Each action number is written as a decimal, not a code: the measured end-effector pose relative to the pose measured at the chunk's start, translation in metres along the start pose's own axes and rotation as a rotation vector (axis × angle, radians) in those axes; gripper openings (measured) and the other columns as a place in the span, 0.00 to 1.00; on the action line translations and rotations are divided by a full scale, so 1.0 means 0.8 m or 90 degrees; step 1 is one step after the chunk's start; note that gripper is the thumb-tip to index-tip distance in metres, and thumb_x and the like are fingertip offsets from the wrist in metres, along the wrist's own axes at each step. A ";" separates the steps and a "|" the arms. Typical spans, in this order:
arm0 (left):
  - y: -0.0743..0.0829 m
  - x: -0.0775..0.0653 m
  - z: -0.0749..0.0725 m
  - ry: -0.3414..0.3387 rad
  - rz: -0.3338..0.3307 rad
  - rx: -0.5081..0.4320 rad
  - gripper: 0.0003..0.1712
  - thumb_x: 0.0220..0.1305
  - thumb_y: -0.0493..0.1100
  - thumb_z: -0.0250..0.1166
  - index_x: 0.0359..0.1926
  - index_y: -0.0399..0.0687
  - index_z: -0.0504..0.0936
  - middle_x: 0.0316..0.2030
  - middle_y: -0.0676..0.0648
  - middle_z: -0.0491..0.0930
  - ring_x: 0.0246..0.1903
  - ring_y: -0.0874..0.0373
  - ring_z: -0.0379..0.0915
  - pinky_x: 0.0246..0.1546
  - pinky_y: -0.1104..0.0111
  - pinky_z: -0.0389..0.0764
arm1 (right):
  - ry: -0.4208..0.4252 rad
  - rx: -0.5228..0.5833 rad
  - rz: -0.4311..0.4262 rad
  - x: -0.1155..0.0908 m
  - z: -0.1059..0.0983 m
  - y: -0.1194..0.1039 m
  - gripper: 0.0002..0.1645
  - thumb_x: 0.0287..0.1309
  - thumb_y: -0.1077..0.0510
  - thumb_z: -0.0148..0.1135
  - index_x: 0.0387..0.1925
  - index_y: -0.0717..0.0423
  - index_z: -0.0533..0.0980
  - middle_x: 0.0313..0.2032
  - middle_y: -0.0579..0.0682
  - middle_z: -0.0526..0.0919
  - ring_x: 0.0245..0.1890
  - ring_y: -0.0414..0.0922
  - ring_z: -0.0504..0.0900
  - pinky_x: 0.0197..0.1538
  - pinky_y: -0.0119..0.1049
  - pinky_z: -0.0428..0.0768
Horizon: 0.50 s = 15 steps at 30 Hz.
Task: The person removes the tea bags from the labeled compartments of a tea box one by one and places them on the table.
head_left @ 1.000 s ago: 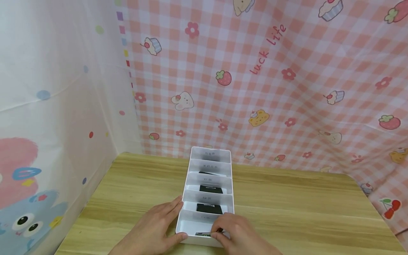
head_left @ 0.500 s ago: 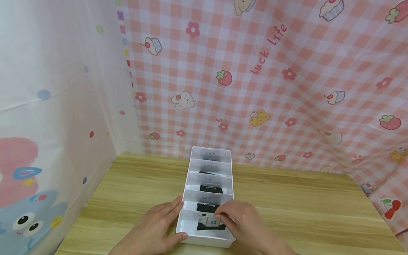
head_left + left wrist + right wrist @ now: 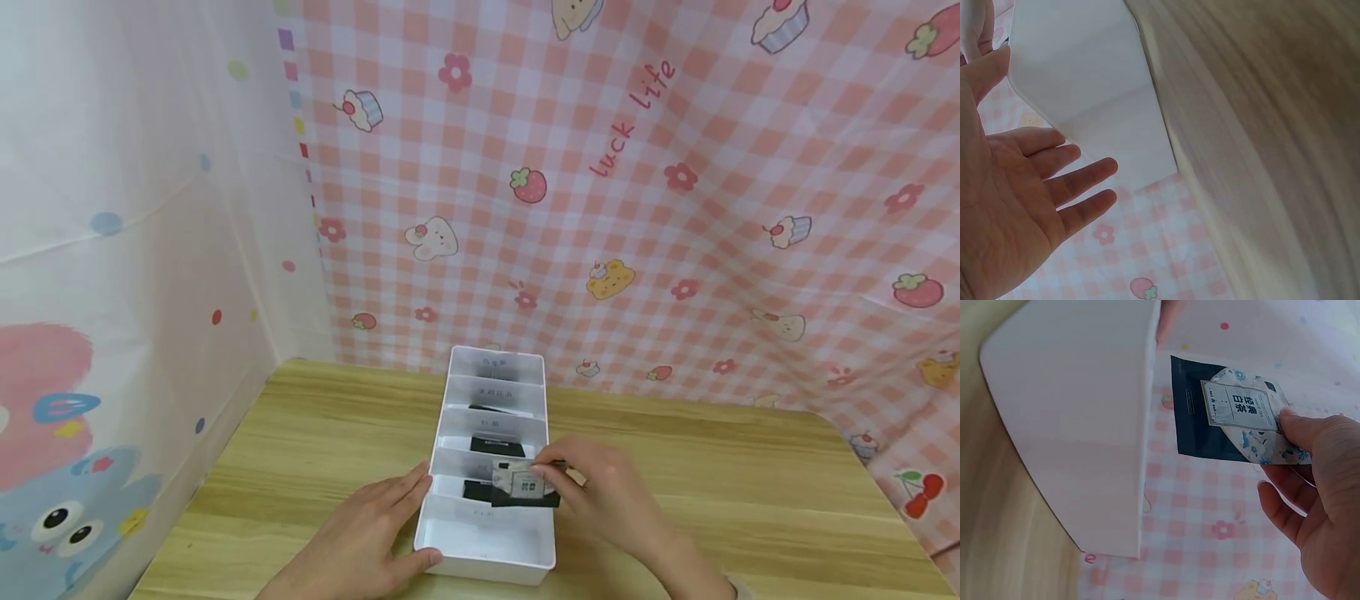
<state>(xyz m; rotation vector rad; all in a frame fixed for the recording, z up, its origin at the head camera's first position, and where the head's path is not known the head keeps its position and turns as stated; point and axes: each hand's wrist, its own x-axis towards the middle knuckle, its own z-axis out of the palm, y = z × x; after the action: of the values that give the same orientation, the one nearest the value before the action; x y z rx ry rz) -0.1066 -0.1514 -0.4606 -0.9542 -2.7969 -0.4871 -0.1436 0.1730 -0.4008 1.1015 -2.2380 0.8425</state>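
A long white divided box stands on the table, printed labels on its dividers. My left hand rests along its left side, thumb at the front corner; in the left wrist view the fingers are spread and nearly straight beside the wall. Between thumb and fingers, my right hand pinches a flat tea sachet above the box's right edge. The right wrist view shows this sachet dark blue and white, with a floral pattern and label, apart from the box wall. The front compartment shows its white floor.
Dark sachets lie in the compartments behind, one partly hidden by the held sachet, another further back. A thin dark edge shows beyond. The wooden table meets a pink checked curtain behind and a white one at left.
My right hand has lifted the tea sachet out of the front compartment and moved it up, away and to the right. The left hand and the box have stayed in place.
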 end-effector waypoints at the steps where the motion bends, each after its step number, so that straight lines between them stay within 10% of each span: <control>1: 0.000 0.000 0.000 -0.001 -0.001 -0.001 0.50 0.71 0.74 0.57 0.72 0.34 0.73 0.74 0.42 0.70 0.66 0.47 0.75 0.63 0.50 0.78 | 0.001 -0.007 0.003 0.002 -0.002 0.002 0.12 0.54 0.66 0.78 0.38 0.49 0.85 0.34 0.39 0.87 0.31 0.33 0.81 0.33 0.25 0.78; 15: 0.000 -0.001 -0.001 0.002 0.005 0.007 0.49 0.72 0.72 0.58 0.72 0.34 0.74 0.75 0.41 0.69 0.67 0.47 0.74 0.64 0.51 0.77 | 0.026 -0.018 0.072 0.013 -0.031 0.033 0.14 0.50 0.73 0.78 0.36 0.55 0.86 0.33 0.42 0.88 0.29 0.33 0.81 0.31 0.21 0.78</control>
<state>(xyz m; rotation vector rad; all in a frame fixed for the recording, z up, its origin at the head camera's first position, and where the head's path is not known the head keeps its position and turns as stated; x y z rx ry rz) -0.1062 -0.1519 -0.4600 -0.9615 -2.7892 -0.4707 -0.1669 0.1982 -0.3848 0.9435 -2.2895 0.8687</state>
